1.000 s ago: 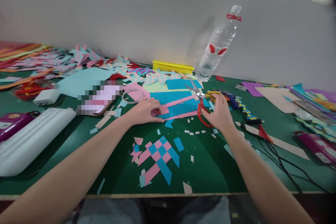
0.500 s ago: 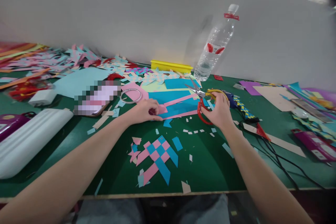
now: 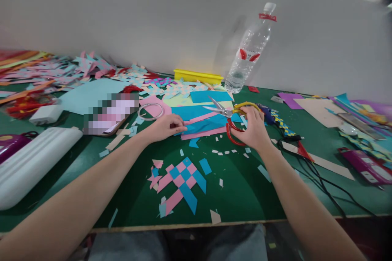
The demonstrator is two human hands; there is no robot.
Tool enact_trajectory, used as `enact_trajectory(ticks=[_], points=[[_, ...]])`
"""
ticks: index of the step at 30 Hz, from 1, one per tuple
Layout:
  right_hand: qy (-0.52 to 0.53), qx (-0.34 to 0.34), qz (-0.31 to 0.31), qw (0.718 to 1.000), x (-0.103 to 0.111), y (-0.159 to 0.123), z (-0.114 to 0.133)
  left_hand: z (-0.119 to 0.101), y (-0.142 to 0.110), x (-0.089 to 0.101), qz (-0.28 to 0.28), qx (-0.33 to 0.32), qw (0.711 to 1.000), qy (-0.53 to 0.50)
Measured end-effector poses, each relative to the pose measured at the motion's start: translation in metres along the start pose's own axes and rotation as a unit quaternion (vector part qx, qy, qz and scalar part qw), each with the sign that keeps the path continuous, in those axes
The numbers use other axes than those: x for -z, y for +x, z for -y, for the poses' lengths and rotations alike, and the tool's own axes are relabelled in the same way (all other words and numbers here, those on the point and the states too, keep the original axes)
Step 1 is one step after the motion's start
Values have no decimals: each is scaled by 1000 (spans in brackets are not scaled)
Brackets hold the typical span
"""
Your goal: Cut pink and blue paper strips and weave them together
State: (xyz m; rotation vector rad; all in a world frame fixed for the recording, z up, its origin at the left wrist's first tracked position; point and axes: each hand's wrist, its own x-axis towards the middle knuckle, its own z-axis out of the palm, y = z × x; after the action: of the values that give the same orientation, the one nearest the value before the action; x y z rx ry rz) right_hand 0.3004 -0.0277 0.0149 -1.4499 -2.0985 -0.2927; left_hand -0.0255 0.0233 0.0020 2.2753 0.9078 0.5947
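Pink strip [image 3: 200, 118] left, scissors [image 3: 228, 112] right, both hands [image 3: 165, 127] [image 3: 254, 127] curled.

The silver-bladed metal scissors [image 3: 227, 112] have 2 loop colours (1 yellow, 1 red); the flat woven-paper fish shape [image 3: 183, 173] is checked pink and blue; the tabletop [image 3: 235, 195] is dark green.

The right hand [image 3: 255, 128] hid part of the scissors [image 3: 227, 112] at the handles. Whether the left hand [image 3: 163, 128] pinched the pink paper strip [image 3: 202, 117] or merely touched it could not be told. Pixel blocks masked much of the smartphone [image 3: 114, 117]. The left edge cut off the white plastic case [image 3: 39, 161]. Lettering on the water bottle's label [image 3: 250, 55] was too small to read.
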Motion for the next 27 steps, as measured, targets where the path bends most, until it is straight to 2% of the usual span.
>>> enact_trajectory(ticks=[6, 11, 20, 27], points=[[73, 95, 142, 983, 10, -1, 7, -2, -2, 1, 4, 47, 999, -4], [94, 89, 221, 967, 14, 0, 15, -5, -3, 2, 2, 62, 998, -8], [85, 72, 258, 960, 16, 1, 12, -7, -3, 1, 13, 49, 998, -22], [96, 80, 267, 956, 15, 2, 20, -8, -3, -2, 25, 50, 998, -33]])
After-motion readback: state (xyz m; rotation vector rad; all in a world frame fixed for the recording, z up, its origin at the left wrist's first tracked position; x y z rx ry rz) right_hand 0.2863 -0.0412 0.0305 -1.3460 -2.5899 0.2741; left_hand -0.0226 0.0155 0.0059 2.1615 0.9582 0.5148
